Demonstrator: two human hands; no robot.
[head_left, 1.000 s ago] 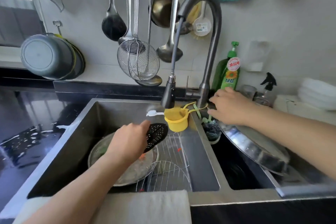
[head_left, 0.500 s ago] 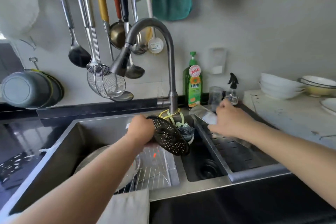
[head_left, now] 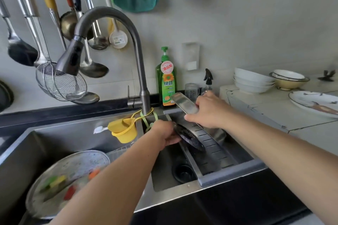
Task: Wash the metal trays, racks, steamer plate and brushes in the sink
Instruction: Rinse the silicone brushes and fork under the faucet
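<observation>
Both hands have moved to the right basin: the left hand (head_left: 165,134) now grips the black perforated plate (head_left: 190,139) against the slotted drain tray (head_left: 212,144), whose raised edge the right hand (head_left: 208,110) clasps, so it seems rinsed.

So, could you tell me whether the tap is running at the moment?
Off, as far as the view shows: no water stream leaves the spray head of the faucet, which hangs over the left basin.

Green soap bottle (head_left: 166,82) by the tap: round red sticker reads "食品用", label below reads "绿劲".
</observation>
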